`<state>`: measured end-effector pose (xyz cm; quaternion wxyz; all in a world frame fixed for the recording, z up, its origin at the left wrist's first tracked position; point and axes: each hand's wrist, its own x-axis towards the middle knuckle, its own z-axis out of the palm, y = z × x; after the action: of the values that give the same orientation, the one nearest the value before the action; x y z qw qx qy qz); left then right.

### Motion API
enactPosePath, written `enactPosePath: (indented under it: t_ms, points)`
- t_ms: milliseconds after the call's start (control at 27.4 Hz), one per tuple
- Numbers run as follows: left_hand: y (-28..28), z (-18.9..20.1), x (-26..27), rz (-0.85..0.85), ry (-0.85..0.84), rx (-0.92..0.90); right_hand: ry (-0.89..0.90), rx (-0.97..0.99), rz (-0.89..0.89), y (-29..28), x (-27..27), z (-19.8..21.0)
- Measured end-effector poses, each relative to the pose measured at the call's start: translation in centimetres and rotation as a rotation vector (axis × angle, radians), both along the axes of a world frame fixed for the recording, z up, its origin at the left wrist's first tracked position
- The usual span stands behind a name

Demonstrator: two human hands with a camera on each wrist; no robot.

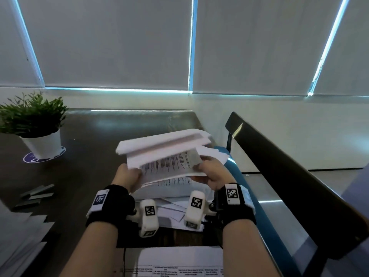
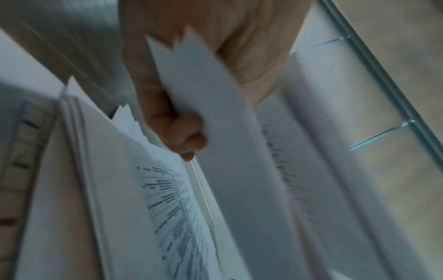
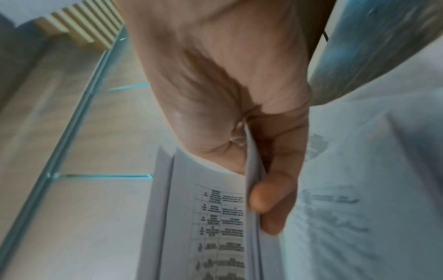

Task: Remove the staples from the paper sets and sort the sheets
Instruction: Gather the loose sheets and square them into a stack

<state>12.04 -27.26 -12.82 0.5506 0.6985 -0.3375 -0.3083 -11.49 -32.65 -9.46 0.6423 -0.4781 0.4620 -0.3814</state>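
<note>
I hold a bundle of printed white sheets (image 1: 167, 156) in the air above the dark table (image 1: 95, 140). My left hand (image 1: 127, 173) grips the bundle's left edge, and its curled fingers (image 2: 184, 132) show against the paper (image 2: 227, 151) in the left wrist view. My right hand (image 1: 211, 172) pinches the right edge, with thumb and fingers (image 3: 271, 197) closed on several sheets (image 3: 215, 217) bearing a printed table. The upper sheets fan up and away from me, blurred. More printed sheets (image 1: 169, 190) lie on the table under my hands.
A potted green plant (image 1: 34, 124) stands at the table's far left. Strips of staples (image 1: 36, 194) lie at the left, beside a paper stack (image 1: 18, 236). Another printed sheet (image 1: 179, 262) lies at the near edge. A dark and blue chair (image 1: 289, 176) stands at the right.
</note>
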Motion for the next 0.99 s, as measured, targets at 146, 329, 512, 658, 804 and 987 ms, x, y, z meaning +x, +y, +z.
enactPosePath:
  t_ms: [146,329,512,658,804,987]
  points:
    - [-1.6,-1.8,1.2,-0.064,-0.364,0.205,0.494,-0.093,-0.027,0.0,0.5,-2.1]
    - [-1.6,-2.1,1.4,-0.05,-0.509,0.49,0.65,-0.121,-0.052,-0.8,1.0,-2.5]
    - [-1.7,-2.1,1.4,-0.08,-0.526,0.497,0.425,-0.043,0.016,-0.7,1.2,-3.0]
    - [-0.7,-1.7,2.3,-0.028,-0.233,0.31,0.132,-0.049,0.031,0.9,-0.3,-1.3]
    - [1.1,0.7,2.0,-0.082,0.219,-0.152,0.018,-0.173,0.181,1.7,-3.2,1.1]
    - [2.7,8.8,-3.1,-0.128,-0.053,-0.669,0.042,-0.551,0.027,2.3,-1.5,4.9]
